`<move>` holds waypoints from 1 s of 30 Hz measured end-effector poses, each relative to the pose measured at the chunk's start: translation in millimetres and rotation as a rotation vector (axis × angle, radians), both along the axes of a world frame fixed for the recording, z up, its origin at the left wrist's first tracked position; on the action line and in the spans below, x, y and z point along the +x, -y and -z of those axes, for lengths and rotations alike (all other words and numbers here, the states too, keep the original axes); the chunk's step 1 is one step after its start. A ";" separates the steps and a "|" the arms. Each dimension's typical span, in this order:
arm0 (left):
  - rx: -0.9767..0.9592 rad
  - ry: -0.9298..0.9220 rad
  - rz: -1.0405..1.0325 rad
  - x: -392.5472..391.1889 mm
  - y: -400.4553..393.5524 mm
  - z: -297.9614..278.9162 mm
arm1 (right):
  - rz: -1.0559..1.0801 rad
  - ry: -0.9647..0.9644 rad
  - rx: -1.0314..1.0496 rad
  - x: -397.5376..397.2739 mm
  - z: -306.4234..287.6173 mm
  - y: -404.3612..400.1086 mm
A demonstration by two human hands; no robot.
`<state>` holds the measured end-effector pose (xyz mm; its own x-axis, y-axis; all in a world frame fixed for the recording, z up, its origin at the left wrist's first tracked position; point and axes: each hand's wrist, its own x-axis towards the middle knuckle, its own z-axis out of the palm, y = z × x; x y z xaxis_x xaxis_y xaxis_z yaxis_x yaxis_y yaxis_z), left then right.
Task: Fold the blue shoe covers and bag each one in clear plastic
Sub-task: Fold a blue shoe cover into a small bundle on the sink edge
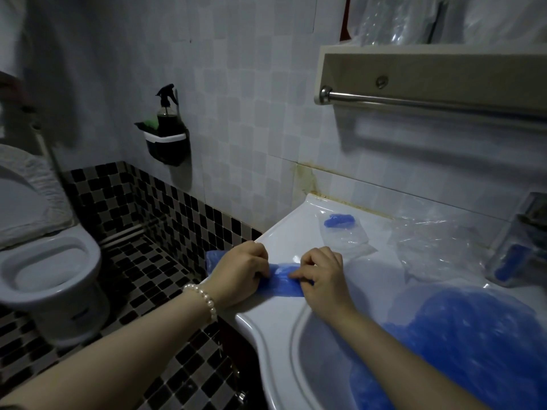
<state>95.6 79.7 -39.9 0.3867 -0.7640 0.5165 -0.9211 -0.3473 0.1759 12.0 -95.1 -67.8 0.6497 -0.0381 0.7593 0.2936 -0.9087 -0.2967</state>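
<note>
Pinching the blue shoe cover point(285, 280) flat, both hands point(242, 273) point(321, 279) risk it springing open off the sink rim point(284, 241)

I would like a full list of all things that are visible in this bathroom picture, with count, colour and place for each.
shoe cover being folded: one, blue, on the sink's left rim between the hands
bagged shoe cover: one, blue in clear plastic, on the sink ledge near the wall
loose shoe covers: a pile, blue, in a clear bag over the basin
sink: one, white, right
faucet: one, metal, far right
towel bar: one, metal, under a cream shelf
spray bottle: one, dark, in a wall holder
toilet: one, white, left
bracelet: one, pearl white, left wrist
left hand: grips the cover
right hand: pinches the cover
</note>
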 end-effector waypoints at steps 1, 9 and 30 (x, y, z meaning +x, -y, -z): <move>0.015 -0.004 0.006 1.0 -1.1 0.1 | -0.016 -0.005 -0.030 -0.8 -1.1 1.6; 0.152 0.032 0.082 0.7 -27.2 -7.4 | -0.072 -0.474 -0.129 -23.9 -25.0 24.4; 0.369 -0.213 0.203 -7.6 -4.9 -31.2 | -0.145 -0.542 -0.210 27.8 -37.6 21.1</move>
<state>88.0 84.7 -8.8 0.2785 -0.9528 0.1212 -0.9336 -0.2389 0.2671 39.7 -116.2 -30.2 0.9338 0.1949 0.3000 0.2760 -0.9261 -0.2573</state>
